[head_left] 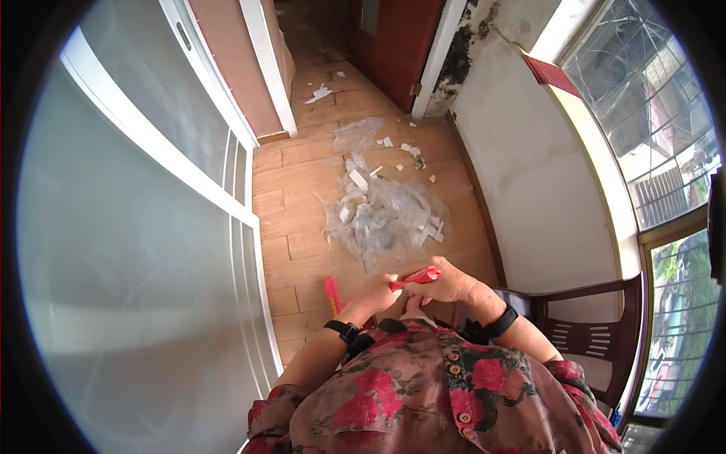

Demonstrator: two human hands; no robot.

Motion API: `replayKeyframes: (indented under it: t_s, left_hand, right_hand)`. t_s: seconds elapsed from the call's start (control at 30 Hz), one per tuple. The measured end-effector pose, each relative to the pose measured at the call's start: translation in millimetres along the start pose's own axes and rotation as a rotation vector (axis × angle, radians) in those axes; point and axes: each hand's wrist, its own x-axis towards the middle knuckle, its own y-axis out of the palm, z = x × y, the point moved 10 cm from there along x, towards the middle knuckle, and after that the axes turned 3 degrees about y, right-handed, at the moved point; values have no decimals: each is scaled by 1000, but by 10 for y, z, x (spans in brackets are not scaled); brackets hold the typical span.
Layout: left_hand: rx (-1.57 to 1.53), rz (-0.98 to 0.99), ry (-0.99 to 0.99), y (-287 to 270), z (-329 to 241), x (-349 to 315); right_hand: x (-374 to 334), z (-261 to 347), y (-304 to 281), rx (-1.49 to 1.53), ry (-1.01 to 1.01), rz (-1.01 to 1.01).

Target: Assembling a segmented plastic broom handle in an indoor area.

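Both hands are together in front of my body, closed on a short visible length of a red handle [417, 278] with a pale end. My left hand [376, 295] grips its left part, and my right hand [448, 284] wraps around it near the pale end. What the handle leads to is hidden below my hands. Left of my left hand, low near the floor, shows a bright pink piece with yellow along it [332, 293]; whether it joins the handle I cannot tell. Ahead on the floor lies a heap of crumpled clear plastic [386, 219] mixed with white scraps [358, 180].
Loose white bits [321, 93] are scattered toward the doorway, where a dark red door [393, 53] stands open. Frosted sliding panels [144, 250] line the left. A white wall [529, 174], a window [650, 98] and a dark wooden chair [586, 333] are on the right.
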Motion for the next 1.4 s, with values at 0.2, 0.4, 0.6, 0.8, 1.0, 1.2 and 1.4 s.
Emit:
replayKeyframes:
  t_s: [0.2,0.4,0.6,0.8,1.0,1.2,1.4]
  left_hand:
    - [-47,30,-14,102,-323,630]
    - [-333,-154,137,39,-798,1198]
    - [-168,-82,106,-120,-964,1280]
    - [24,11,-162,-271,-579,1130]
    - [159,24,-200,-5,242,1269]
    - [-114,-63,19,89,-432,1817]
    - [-112,15,57,97,-894,1803]
  right_hand:
    - [-110,257,-624,-218,-173,-213]
    - [-350,643,-1075,-472,-308,-287]
    - [-474,985,-1261,-483,-493,-227]
    - [39,502,-1279,-91,-288,-48]
    - [573,-121,-1285,-43,-199,-48]
    - [34,386,-1796,-300,-400,-308]
    - [-313,537,-1923,-262,-400,-291]
